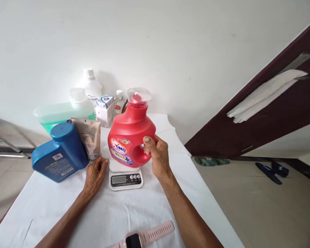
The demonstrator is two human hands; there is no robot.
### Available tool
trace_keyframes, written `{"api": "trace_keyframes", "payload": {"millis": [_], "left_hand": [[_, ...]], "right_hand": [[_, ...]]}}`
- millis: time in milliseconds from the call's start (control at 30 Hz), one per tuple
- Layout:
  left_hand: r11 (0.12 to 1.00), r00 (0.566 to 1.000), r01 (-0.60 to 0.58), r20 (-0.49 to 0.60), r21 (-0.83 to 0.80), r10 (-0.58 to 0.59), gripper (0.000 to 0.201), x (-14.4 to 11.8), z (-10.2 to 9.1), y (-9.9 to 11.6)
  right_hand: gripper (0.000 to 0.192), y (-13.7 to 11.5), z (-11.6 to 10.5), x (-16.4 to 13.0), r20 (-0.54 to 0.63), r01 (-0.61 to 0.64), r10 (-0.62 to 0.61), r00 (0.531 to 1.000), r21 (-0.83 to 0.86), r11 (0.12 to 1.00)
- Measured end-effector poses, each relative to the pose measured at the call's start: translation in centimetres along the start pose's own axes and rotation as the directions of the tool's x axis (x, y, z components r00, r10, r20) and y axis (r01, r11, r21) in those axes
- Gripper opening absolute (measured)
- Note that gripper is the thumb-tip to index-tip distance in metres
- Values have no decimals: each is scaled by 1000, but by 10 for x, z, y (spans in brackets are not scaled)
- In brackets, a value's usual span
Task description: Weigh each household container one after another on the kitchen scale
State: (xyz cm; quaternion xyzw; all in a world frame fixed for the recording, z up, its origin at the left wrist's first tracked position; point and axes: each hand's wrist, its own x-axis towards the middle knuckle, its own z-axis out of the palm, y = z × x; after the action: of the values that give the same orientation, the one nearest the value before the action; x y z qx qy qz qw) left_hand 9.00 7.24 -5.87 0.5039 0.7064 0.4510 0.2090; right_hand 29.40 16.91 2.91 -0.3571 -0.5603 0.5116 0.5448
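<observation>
My right hand is wrapped around the handle of a red laundry detergent bottle. The bottle stands upright at the platform of a small white kitchen scale; whether its base rests on it or hovers just above, I cannot tell. A clear cap tops the red neck. The scale's display shows no readable figures. My left hand lies on the white cloth left of the scale, fingers curled in with nothing visible in them. Close beside it are a blue bottle and a beige pouch.
Behind stand a green liquid bottle, a white bottle, a white box and a small clear bottle. A pink smartwatch lies at the front of the cloth-covered table. A wall closes off the back.
</observation>
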Motion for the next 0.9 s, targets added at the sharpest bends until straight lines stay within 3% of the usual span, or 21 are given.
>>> {"api": "trace_keyframes", "payload": {"millis": [200, 367, 500, 700, 900], "left_hand": [[1000, 1000, 15, 12, 5, -15, 43, 0, 1, 1], [999, 999, 35, 8, 15, -35, 43, -1, 3, 1], [999, 999, 48, 17, 14, -49, 43, -1, 5, -2], [996, 995, 92, 31, 5, -92, 44, 0, 8, -1], [992, 992, 123, 34, 24, -123, 45, 2, 9, 6]], "right_hand": [[59, 4, 0, 19, -74, 21, -15, 997, 70, 997], [61, 6, -24, 54, -171, 122, -119, 978, 9, 992], [67, 16, -50, 91, -309, 175, -191, 932, -79, 981], [70, 54, -82, 136, -482, 144, -205, 852, -161, 976], [64, 84, -106, 182, -567, 162, -337, 751, -336, 928]]}}
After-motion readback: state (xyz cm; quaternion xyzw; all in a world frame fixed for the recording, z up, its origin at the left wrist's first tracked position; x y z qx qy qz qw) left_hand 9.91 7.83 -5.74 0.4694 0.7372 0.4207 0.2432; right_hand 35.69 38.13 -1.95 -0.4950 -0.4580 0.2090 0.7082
